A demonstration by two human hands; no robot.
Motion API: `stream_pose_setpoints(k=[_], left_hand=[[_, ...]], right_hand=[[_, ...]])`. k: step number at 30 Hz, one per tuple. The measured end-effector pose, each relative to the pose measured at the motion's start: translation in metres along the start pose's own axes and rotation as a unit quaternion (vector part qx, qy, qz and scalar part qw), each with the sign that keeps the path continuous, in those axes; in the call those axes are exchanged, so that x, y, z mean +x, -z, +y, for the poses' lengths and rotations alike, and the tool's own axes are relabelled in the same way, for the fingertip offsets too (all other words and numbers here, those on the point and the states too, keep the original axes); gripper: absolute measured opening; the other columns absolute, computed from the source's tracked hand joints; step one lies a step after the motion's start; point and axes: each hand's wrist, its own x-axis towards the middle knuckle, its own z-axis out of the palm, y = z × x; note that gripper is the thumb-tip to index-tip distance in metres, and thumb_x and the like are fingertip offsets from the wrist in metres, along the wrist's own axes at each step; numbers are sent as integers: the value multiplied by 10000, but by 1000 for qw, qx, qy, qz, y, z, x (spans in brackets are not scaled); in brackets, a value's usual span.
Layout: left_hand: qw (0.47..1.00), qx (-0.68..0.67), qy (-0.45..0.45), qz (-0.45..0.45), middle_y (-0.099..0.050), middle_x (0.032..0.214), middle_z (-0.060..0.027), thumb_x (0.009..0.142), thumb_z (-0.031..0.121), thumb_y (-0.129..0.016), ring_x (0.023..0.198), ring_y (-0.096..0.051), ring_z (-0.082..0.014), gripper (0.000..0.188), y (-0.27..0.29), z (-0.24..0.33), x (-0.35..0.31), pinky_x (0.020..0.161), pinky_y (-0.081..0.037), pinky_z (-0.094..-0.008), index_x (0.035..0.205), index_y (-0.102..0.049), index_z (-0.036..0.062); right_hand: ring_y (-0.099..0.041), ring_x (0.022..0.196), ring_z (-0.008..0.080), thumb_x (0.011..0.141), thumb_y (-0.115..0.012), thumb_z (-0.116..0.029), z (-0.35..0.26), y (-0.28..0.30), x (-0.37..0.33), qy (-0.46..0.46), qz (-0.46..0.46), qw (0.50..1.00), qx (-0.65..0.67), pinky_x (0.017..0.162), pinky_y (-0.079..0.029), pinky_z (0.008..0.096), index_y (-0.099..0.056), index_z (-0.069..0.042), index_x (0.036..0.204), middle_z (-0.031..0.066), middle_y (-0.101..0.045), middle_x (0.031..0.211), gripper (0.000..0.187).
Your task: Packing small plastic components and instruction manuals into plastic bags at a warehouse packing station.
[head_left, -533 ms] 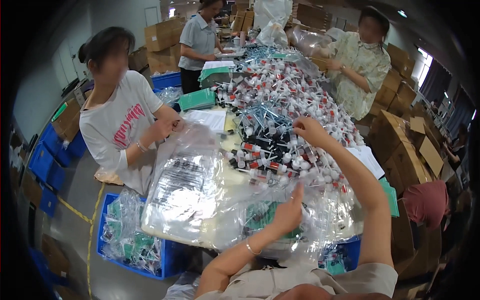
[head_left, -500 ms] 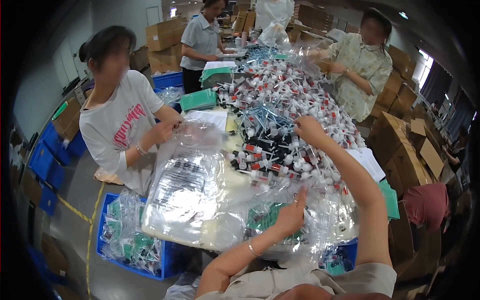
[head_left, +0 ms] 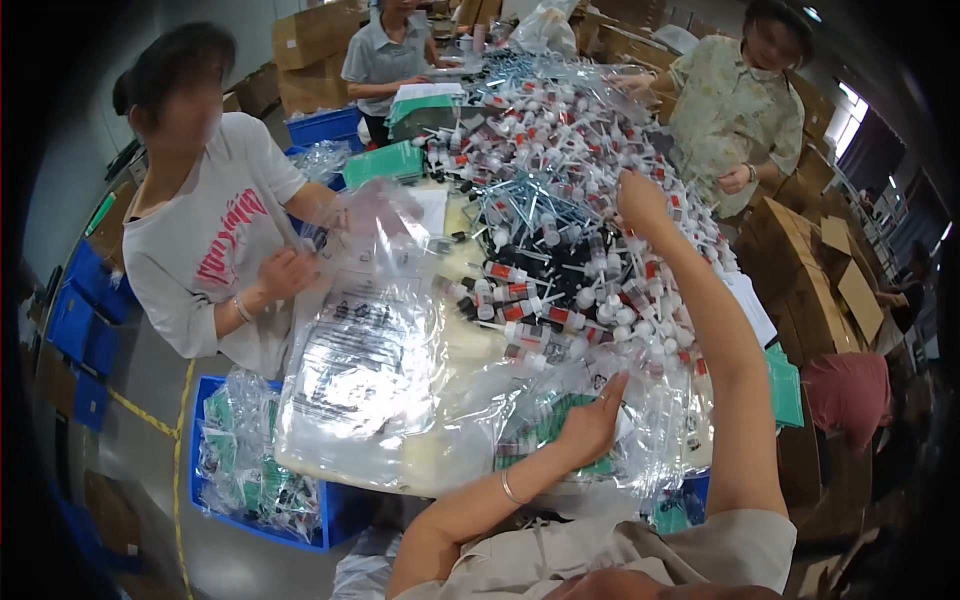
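Note:
My left hand (head_left: 588,432) is at the near edge of the table, thumb and fingers closed on the edge of a clear plastic bag (head_left: 520,410). Inside or under that bag lie a green card (head_left: 556,415) and small parts. My right arm stretches far over the heap, and the right hand (head_left: 643,207) is among small bottles (head_left: 520,310) with red labels and white caps. Its fingertips are partly hidden by the pile, so what they hold cannot be made out. Left of that hand lies a cluster of metal screws (head_left: 525,205), with black parts (head_left: 535,262) nearer me.
At left, a co-worker handles a clear bag (head_left: 375,215) above a stack of printed bags (head_left: 365,340). A blue bin (head_left: 325,505) of filled bags stands below. Green cards (head_left: 385,163) lie farther back. Two more people stand around the table; cardboard boxes (head_left: 790,270) rise at right.
My right hand has moved from the screws to the right, into the bottles. The left hand keeps its place on the bag. The right-hand co-worker has lowered one hand. The view has shifted slightly.

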Motion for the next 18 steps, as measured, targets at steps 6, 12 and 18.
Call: stream_pose_setpoints(k=[6, 12, 18], left_hand=[[999, -31, 11, -37, -438, 1315, -249, 692, -1, -512, 726, -620, -374, 748, 13, 6, -3, 566, -501, -442, 1384, -229, -10], [999, -15, -17, -43, -484, 1272, -244, 702, 14, -526, 815, -629, -353, 740, 6, 3, -7, 588, -511, -430, 1384, -239, -9], [999, 1, -16, -51, -486, 1273, -236, 710, 27, -536, 810, -637, -338, 736, 5, 4, -7, 565, -507, -424, 1383, -241, -10]], right_hand=[[-560, 887, 351, 803, -489, -25, -28, 63, -21, -2, -114, 937, 330, 744, -454, 456, -576, -50, 913, 180, -573, 895, 143], [-578, 786, 331, 731, -505, 43, -77, 70, -95, 201, -126, 936, 259, 671, -468, 418, -574, -76, 903, 124, -518, 921, 219], [-590, 804, 338, 729, -540, 14, -135, 43, -87, 244, -164, 928, 228, 691, -480, 433, -602, -63, 997, 132, -504, 1008, 285]])
